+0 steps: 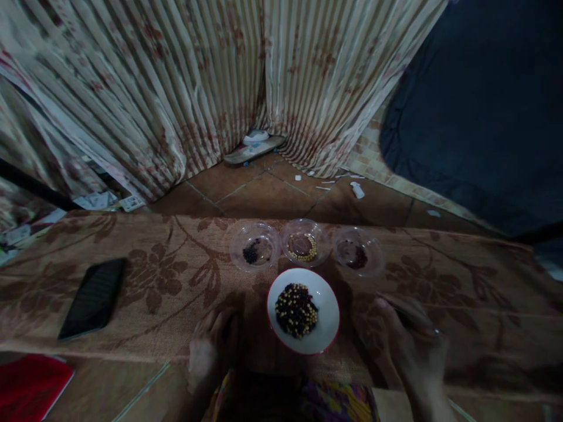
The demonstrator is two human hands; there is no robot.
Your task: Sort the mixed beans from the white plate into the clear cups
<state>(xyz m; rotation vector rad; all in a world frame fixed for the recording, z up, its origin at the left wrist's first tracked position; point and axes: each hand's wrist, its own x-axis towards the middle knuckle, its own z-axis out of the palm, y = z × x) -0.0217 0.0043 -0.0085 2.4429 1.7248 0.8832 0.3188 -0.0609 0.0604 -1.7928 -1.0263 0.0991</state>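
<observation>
Left hand [213, 346] and right hand [407, 343] rest on the cloth-covered bench [484, 281] either side of the white plate [329, 296] of mixed beans [296, 310] — too dark and blurry to tell if the fingers are spread or curled. Just past it sit three clear bowls in a row — left bowl [255, 261], middle bowl [304, 225], right bowl [373, 258] — with a phone [93, 298] off left and curtains [176, 88] behind.

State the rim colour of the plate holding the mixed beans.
Red, around a white plate, clearest in the head view.
</observation>
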